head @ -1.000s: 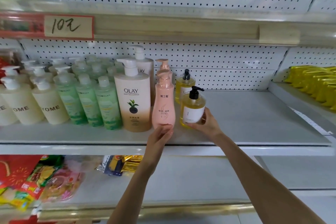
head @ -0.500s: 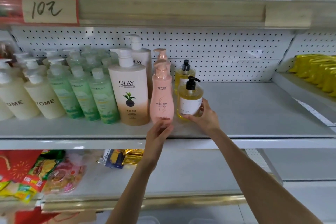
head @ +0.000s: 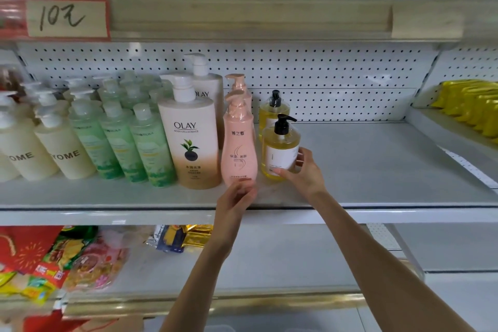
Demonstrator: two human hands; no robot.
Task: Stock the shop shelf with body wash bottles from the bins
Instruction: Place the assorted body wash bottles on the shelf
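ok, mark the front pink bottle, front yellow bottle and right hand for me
front pink bottle [head: 238, 148]: head view, mid body.
front yellow bottle [head: 280, 155]: head view, white label.
right hand [head: 305, 174]: head view, middle of the hand.

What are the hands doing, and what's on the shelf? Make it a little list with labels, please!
Left hand: fingers curl at the front pink bottle base
Right hand: grips the front yellow bottle on the shelf
Behind them: rear pink bottle, rear yellow bottle
Further left: Olay bottles, green bottles, cream bottles
Sign above: 10
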